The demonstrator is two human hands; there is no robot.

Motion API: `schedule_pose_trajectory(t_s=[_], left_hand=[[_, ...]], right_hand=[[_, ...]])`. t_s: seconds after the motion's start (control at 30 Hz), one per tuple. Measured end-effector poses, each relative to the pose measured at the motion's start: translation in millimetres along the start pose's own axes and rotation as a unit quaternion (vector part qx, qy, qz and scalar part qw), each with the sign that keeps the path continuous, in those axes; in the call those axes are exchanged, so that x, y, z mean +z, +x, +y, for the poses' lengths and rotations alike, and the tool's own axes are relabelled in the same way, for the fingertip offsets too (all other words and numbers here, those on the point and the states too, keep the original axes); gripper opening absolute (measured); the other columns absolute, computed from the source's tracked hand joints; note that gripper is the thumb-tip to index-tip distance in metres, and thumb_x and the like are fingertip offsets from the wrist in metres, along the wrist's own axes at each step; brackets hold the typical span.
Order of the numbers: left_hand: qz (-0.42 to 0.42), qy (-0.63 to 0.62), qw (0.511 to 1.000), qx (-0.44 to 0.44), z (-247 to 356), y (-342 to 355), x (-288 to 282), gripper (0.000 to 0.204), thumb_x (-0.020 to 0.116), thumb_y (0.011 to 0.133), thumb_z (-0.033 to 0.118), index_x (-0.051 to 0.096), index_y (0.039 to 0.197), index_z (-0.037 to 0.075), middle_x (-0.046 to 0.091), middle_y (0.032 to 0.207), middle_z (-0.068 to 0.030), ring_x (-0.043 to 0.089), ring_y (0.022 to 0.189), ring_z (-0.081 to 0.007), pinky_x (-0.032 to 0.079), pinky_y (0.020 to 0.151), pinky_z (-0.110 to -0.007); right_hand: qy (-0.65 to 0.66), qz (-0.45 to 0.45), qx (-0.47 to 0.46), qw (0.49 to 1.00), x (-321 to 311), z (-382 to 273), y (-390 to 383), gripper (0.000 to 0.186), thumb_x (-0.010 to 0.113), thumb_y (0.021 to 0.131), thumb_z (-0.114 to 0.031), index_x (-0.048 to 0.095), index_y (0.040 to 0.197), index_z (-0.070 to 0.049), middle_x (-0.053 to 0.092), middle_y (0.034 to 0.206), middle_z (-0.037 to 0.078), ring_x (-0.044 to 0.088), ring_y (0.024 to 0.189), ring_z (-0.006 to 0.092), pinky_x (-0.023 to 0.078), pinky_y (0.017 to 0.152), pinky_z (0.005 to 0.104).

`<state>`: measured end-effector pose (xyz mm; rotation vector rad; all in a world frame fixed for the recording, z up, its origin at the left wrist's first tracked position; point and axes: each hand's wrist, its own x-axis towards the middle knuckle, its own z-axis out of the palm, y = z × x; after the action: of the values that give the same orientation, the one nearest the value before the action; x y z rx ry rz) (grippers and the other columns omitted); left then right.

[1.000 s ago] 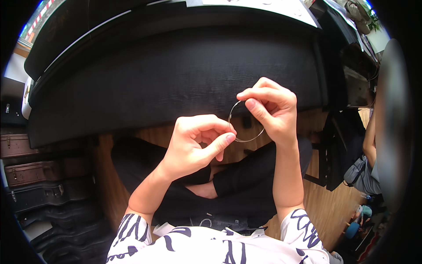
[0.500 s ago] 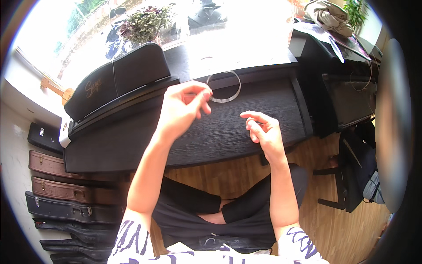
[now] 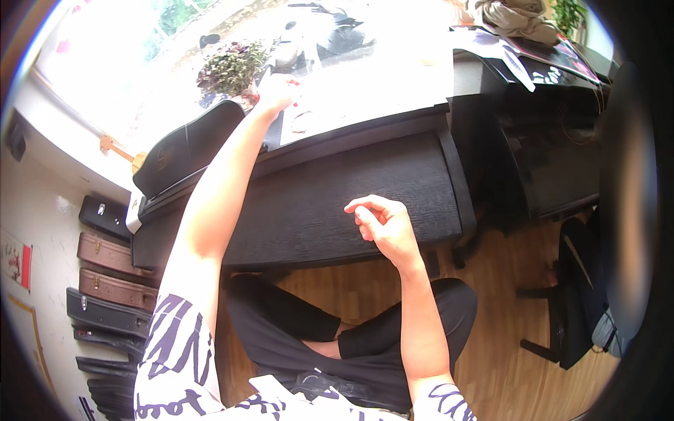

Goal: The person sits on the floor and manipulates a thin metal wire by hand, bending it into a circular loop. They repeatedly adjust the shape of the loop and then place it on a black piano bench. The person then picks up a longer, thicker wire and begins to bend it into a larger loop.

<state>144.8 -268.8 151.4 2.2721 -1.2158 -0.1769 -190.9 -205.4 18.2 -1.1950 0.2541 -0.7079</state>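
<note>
My left arm reaches far forward past the dark music stand. Beside the potted plant, bright light washes out my left hand. Its fingers look bent and closed, but I cannot make out anything in them. A faint round outline shows on the bright white surface just in front of it. Over the black wood-grained piano lid, my right hand hovers with fingers curled and the thumb against them. Whatever that hand may hold is too small to see.
Several instrument cases line the left wall. A dark piano-like cabinet stands at the right, with papers and a bundled cloth on top. A black bench is at the lower right. My crossed legs are below the lid.
My left hand has moved forward and left, from over the lid to beside the plant. The thin clear ring it held no longer shows. My right hand keeps its curled shape; the view has shifted.
</note>
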Motion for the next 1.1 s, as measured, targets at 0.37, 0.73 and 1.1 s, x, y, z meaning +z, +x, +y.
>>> schedule_pose_trajectory(t_s=[0.37,0.73,1.1], left_hand=[[0.417,0.225,0.861,0.184,-56,-143,-47,0.017,0.071,0.081,0.010,0.069,0.098,0.009,0.062,0.105,-0.0062,0.058,0.108,-0.0303,0.045,0.094,-0.043],[0.029,-0.350,0.919,-0.179,-194,-191,-156,0.028,0.065,0.099,0.028,0.067,0.119,0.008,0.069,0.111,-0.0057,0.067,0.102,-0.0172,0.052,0.093,-0.033],[0.026,-0.450,0.892,-0.013,-156,-288,-137,0.014,0.066,0.098,0.013,0.072,0.105,0.002,0.071,0.089,-0.0060,0.069,0.084,-0.0142,0.056,0.078,-0.027]], right_hand=[[0.026,-0.015,0.011,0.999,-10,-10,-6,0.017,0.057,0.098,-0.004,0.073,0.101,0.001,0.059,0.076,0.001,0.048,0.058,0.0050,0.038,0.053,0.0209],[-0.011,-0.009,-0.001,1.000,2,-2,0,0.015,0.059,0.098,-0.006,0.073,0.099,0.000,0.059,0.075,0.000,0.048,0.059,0.0055,0.038,0.055,0.0214],[-0.106,-0.087,-0.007,0.991,56,11,-5,0.015,0.059,0.098,-0.007,0.072,0.099,0.000,0.059,0.072,0.000,0.051,0.063,0.0072,0.041,0.060,0.0227]])
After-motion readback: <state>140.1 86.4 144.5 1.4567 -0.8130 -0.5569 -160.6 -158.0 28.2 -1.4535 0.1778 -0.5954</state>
